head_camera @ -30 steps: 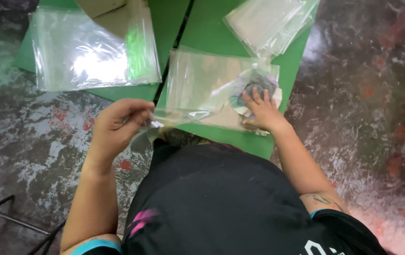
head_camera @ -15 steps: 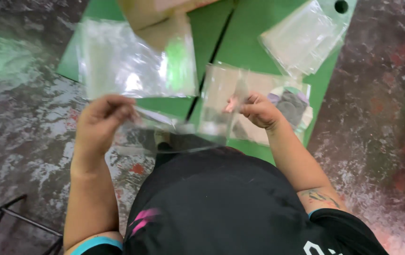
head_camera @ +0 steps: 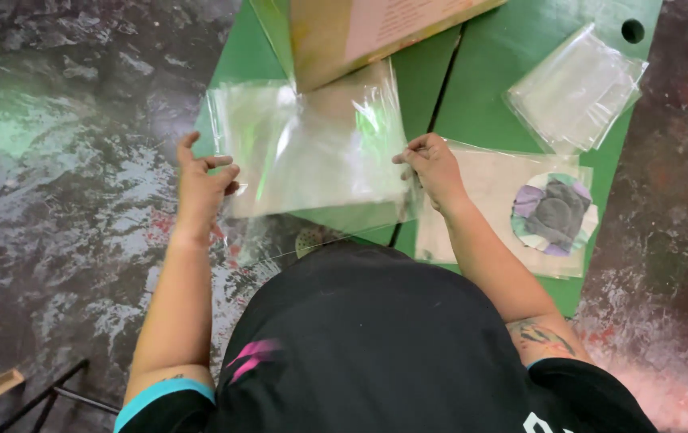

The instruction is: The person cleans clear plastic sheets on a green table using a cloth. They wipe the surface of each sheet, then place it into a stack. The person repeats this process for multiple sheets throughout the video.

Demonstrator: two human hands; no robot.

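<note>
I hold a clear plastic bag (head_camera: 320,172) stretched flat between both hands over the near edge of a green table (head_camera: 472,96). My left hand (head_camera: 202,188) pinches its left edge, with the fingers spread. My right hand (head_camera: 434,167) pinches its right edge between thumb and fingertips. To the right of my right hand lies another clear bag (head_camera: 504,210) flat on the table, with a round purple, green and grey piece (head_camera: 554,213) inside it.
A stack of clear bags (head_camera: 575,90) lies at the table's far right, near a round hole (head_camera: 633,30). A brown cardboard box (head_camera: 360,30) sits at the far edge. Around the table is mottled dark floor (head_camera: 55,160). A dark metal frame (head_camera: 55,393) shows at lower left.
The bag, held bunched near my body, is now lifted and spread flat between my hands. My right hand left the bag with the round piece. The view shifted right.
</note>
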